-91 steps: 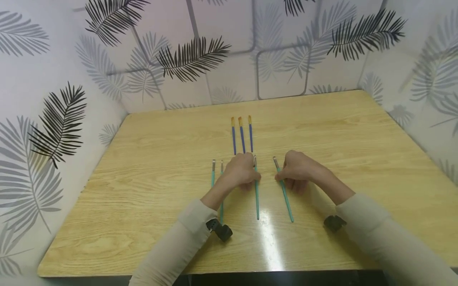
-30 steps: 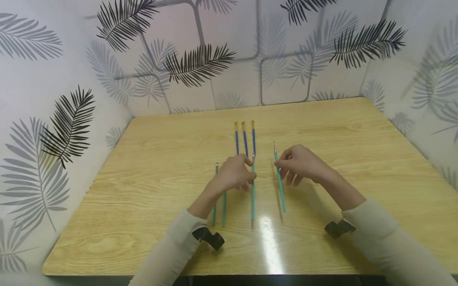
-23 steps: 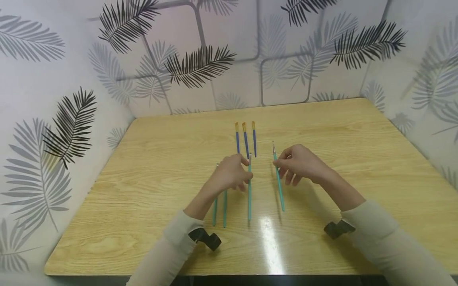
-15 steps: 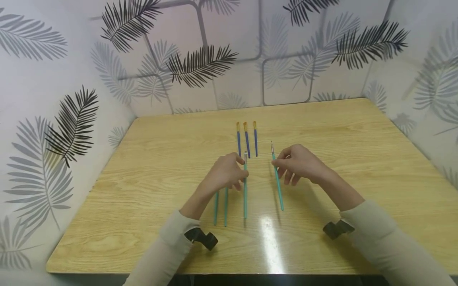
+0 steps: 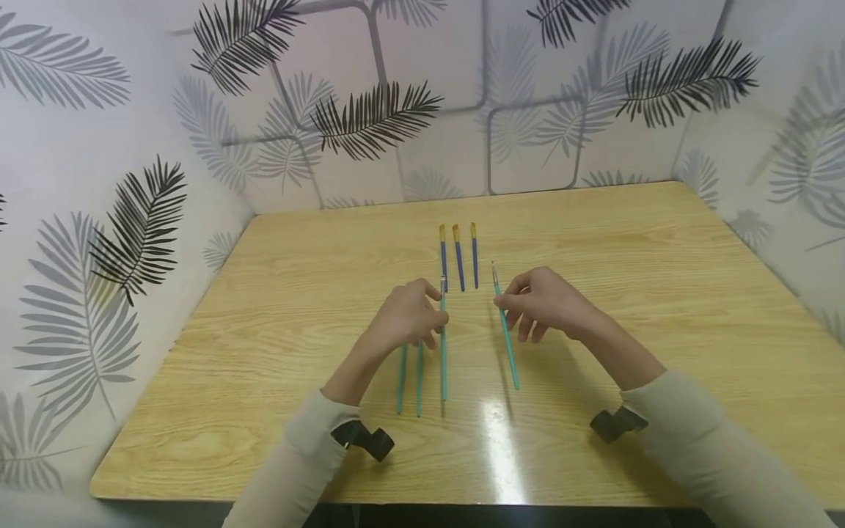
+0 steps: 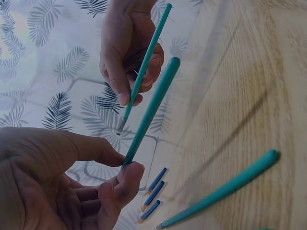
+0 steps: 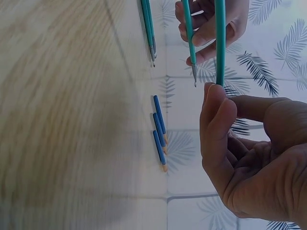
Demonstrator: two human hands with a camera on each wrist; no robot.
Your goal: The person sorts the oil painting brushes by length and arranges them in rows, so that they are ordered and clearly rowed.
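Observation:
My left hand (image 5: 408, 315) pinches a teal paintbrush (image 5: 444, 367) by its handle between thumb and index finger, bristles pointing away. A second teal paintbrush (image 5: 510, 356) is pinched the same way in my right hand (image 5: 548, 301); its shadow falls apart from it on the table. In the left wrist view both held brushes, the nearer one (image 6: 153, 105) and the farther one (image 6: 148, 52), hang tilted above the tabletop. Two more teal paintbrushes, the left one (image 5: 401, 381) and the right one (image 5: 419, 381), lie side by side on the table, their front ends hidden under my left hand.
Three blue paintbrushes with tan bristles, the left (image 5: 444, 253), middle (image 5: 459, 264) and right (image 5: 474, 260), lie in a row farther back. The wood-grain table (image 5: 297, 293) meets a leaf-patterned wall (image 5: 449, 147) behind and at both sides.
Both held paintbrushes have come up off the table. My left hand has shifted left, bringing its brush toward the two lying teal ones; my right hand has drifted slightly left too.

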